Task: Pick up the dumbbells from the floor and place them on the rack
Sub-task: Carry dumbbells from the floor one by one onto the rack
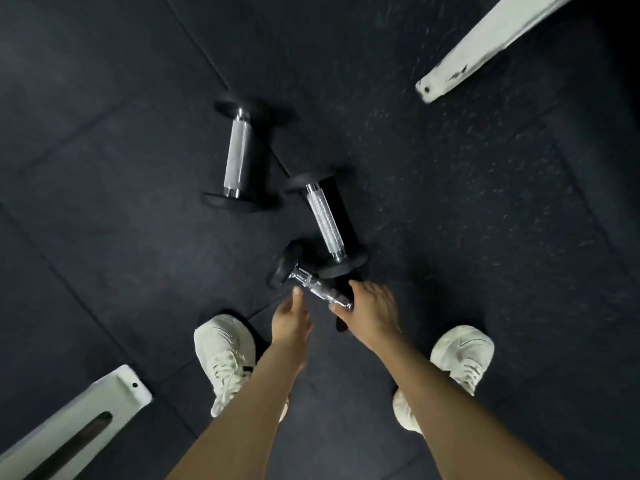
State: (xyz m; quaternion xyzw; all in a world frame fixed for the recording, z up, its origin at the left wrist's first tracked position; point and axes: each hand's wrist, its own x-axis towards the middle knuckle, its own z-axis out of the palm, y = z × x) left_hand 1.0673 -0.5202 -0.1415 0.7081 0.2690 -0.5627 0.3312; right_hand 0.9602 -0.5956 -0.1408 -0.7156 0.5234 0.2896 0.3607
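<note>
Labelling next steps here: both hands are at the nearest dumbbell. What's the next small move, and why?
Probably curl the right hand round the chrome handle of the nearest dumbbell. It sits between both hands. The right thumb is at the handle's near end, the fingertips of the left hand just reach the handle, and no firm grip shows yet.

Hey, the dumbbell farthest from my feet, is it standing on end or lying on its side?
Lying on its side. The far dumbbell shows its whole chrome handle along the floor, a black head at each end.
</note>
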